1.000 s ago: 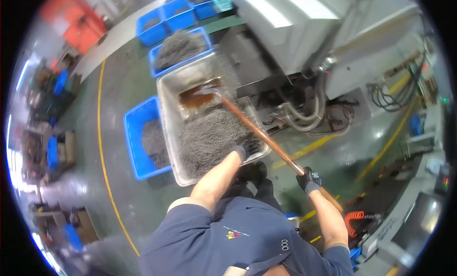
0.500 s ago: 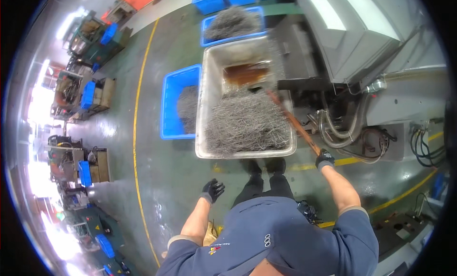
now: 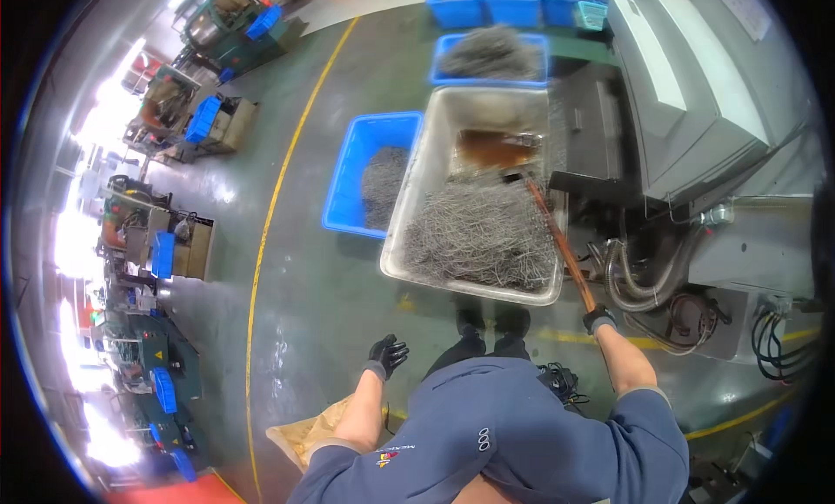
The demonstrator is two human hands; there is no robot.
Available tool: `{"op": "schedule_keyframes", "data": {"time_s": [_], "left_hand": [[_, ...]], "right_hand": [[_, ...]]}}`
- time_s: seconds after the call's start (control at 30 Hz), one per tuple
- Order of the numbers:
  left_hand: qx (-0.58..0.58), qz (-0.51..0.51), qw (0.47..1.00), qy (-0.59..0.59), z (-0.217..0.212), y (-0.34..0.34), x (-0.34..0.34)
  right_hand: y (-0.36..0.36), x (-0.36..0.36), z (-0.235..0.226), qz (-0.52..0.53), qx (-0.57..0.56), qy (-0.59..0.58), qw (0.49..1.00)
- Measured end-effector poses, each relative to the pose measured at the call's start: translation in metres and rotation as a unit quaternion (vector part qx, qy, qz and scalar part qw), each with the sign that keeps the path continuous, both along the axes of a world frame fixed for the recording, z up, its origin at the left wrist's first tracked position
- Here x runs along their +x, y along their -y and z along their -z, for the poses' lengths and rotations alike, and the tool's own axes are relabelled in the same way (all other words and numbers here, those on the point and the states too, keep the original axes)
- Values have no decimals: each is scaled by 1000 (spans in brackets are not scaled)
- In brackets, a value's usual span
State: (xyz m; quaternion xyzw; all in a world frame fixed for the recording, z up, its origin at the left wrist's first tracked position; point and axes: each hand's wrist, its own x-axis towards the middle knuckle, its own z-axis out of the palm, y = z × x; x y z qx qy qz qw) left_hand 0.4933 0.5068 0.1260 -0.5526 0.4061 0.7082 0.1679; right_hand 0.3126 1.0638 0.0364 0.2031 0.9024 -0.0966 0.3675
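Before me stands a large pale bin (image 3: 402, 236), its near part heaped with grey metal shavings (image 3: 483, 234). Brown liquid (image 3: 496, 149) pools at its far end. My right hand (image 3: 598, 319), in a dark glove, is closed round the end of a long wooden handle (image 3: 564, 243) that slants over the bin's right side. The handle's far end, with a small dark head (image 3: 515, 178), rests at the edge of the shavings by the liquid. Also gloved, my left hand (image 3: 388, 354) hangs free in front of the bin, fingers apart, holding nothing.
A blue bin (image 3: 337, 186) with shavings stands left of the pale one; another blue bin (image 3: 439, 62) sits behind it. A grey machine (image 3: 687, 113) with hoses (image 3: 631, 282) flanks the right. A yellow floor line (image 3: 278, 195) runs along the left. Behind my left arm lies a tan sack (image 3: 300, 432).
The view has swung, shifting the bins rightward in the picture. My right hand still grips the wooden handle, whose far end stays by the liquid. My left hand remains empty.
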Motion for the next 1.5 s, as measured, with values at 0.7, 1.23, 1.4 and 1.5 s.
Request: {"op": "schedule_keyframes", "data": {"time_s": [0.7, 1.23, 1.4, 1.5], "left_hand": [[80, -89, 993, -19, 111, 215, 104], [-69, 39, 957, -279, 181, 380, 261], [100, -256, 955, -112, 175, 458, 191], [136, -321, 937, -1, 164, 516, 149]], "right_hand": [[174, 63, -75, -60, 76, -178, 979], [484, -43, 41, -554, 143, 15, 820], [578, -115, 94, -361, -46, 99, 926], [635, -156, 118, -10, -289, 108, 951]]}}
